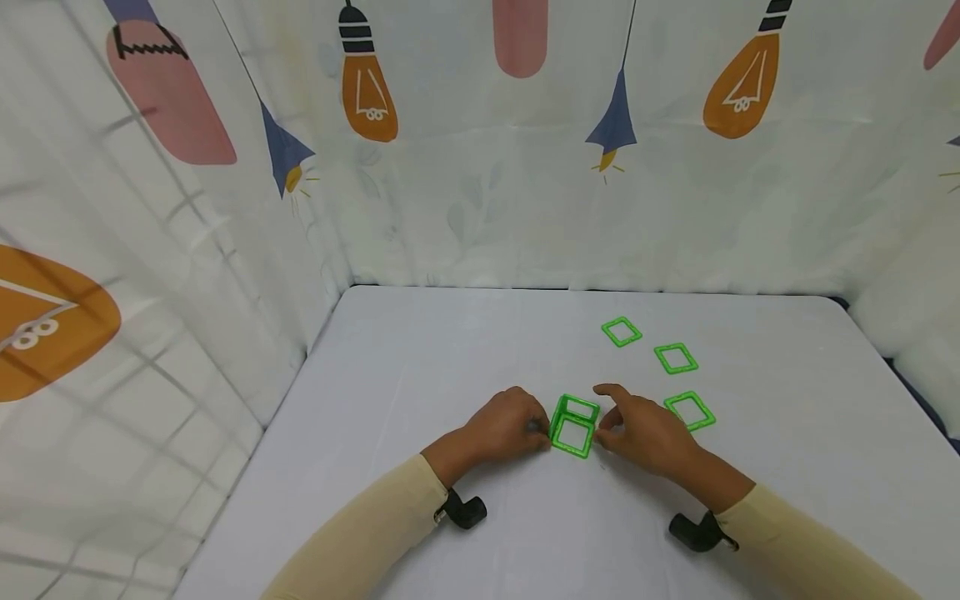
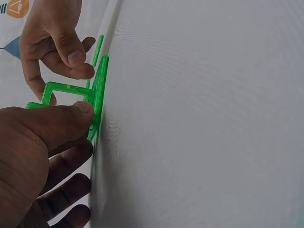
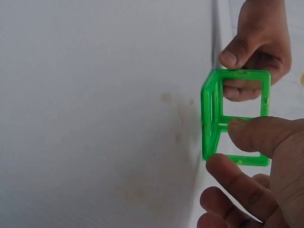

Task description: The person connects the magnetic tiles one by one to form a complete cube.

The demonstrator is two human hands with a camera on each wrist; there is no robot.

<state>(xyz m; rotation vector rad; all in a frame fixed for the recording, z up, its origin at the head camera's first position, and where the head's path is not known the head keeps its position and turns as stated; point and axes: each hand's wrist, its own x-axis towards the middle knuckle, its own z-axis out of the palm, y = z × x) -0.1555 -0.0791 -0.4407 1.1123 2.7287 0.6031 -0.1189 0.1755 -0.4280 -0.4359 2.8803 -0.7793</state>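
One joined green frame [image 1: 576,418] stands on the desk [image 1: 450,350] — three loose green squares [image 1: 684,370] lie to its right.
The left hand [image 1: 504,425] pinches it; the right hand [image 1: 647,432], just beside, has fingers [image 1: 613,389] wide.

Green frames [image 1: 577,418], white table [image 1: 450,350], printed curtain [image 1: 480,212].
Frames: one bright, see-through green, all alike. Table: white, faint brownish spots [image 3: 165,97] in right wrist view. Curtain: white ground; orange bulbs [image 1: 360,75] with white line-work and black-and-white banded caps [image 1: 356,32], blue lamps [image 1: 615,117] with yellow tips [image 1: 608,158], pink shapes [image 1: 521,37]; grey shadow grid [image 1: 161,372] at left. Sleeves [image 1: 375,525]: plain beige. Wrist cameras [image 1: 467,512]: black.
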